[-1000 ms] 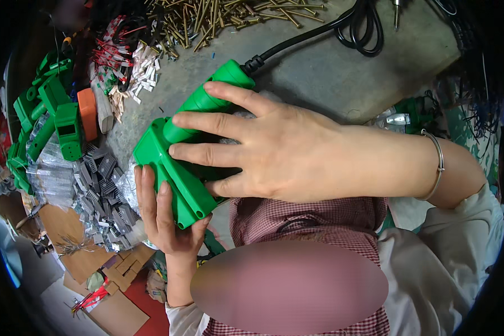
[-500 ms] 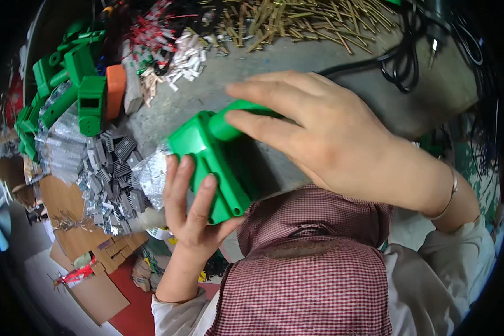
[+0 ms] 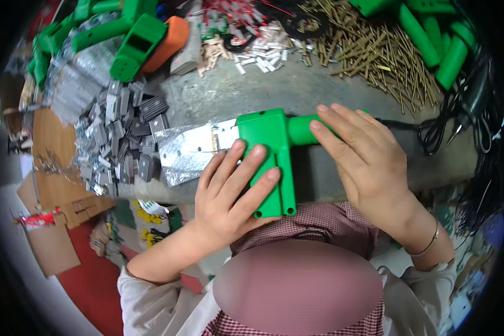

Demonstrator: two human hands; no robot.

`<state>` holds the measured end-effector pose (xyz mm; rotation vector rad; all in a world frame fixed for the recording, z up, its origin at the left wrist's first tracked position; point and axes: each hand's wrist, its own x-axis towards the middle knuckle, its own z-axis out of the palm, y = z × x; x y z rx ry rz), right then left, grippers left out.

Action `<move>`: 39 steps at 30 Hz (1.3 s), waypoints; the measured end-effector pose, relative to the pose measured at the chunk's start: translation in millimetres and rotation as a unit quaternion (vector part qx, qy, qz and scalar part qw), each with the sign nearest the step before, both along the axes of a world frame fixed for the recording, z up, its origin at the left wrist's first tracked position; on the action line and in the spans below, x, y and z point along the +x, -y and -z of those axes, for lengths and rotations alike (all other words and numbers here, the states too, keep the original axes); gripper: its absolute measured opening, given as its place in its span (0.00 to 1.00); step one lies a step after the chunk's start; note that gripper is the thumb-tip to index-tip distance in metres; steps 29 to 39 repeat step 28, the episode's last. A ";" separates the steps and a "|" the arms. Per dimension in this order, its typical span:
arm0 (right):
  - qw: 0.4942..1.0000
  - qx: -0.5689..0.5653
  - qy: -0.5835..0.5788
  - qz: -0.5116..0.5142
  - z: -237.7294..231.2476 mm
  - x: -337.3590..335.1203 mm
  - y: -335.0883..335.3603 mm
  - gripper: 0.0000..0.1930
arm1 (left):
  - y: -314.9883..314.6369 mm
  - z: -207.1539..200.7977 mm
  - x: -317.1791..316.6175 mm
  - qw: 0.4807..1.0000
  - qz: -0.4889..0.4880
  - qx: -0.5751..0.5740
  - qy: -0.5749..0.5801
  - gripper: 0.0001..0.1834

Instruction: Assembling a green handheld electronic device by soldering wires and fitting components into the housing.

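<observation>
A green plastic tool housing (image 3: 264, 127) lies at the front of the grey worktop, its long side toward me. My left hand (image 3: 223, 199) grips its left side, fingers spread over the top and the thumb low at the near edge. From the housing's right side runs a round green handle (image 3: 301, 130). Over that handle rests my right hand (image 3: 369, 159), fingers stretched out and its thumb hidden. On the left, a flat silvery metal plate (image 3: 193, 150) in clear plastic wrap sticks out of the housing. A black cord (image 3: 400, 124) leads away from the handle's end.
Grey ridged blocks (image 3: 117, 129) are heaped at left beside bubble-wrapped pieces (image 3: 75, 84). More green housings (image 3: 137, 45) stand behind them. Farther back lie white pieces (image 3: 266, 53) and long brass-coloured screws (image 3: 381, 56). A dark screwdriver-like tool (image 3: 473, 98) hangs at right.
The green housing has turned level and come down to the worktop, its wrapped plate now in plain view. My right hand has drawn back along the handle. The view has shifted.
</observation>
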<state>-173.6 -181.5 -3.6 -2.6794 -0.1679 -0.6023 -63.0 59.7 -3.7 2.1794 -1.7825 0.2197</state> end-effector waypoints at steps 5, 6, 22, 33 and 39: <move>0.997 -0.012 -0.073 0.002 -20.6 5.5 1.2 0.20 | -18.5 -18.6 44.8 0.981 -0.035 -0.089 -0.167 0.49; 0.996 -0.026 -0.085 0.016 -24.5 4.5 0.9 0.20 | -22.8 -23.2 53.4 0.989 -0.081 -0.036 -0.118 0.39; 0.991 -0.092 -0.096 0.017 -19.6 98.6 -75.3 0.28 | -35.8 21.3 79.6 0.898 -0.125 -0.224 -0.357 0.05; 0.990 -0.138 -0.036 0.003 -38.7 83.7 -50.9 0.27 | -37.4 24.0 72.5 0.898 -0.129 -0.228 -0.353 0.04; 0.990 -0.138 -0.036 0.003 -38.7 83.7 -50.9 0.27 | -37.4 24.0 72.5 0.898 -0.129 -0.228 -0.353 0.04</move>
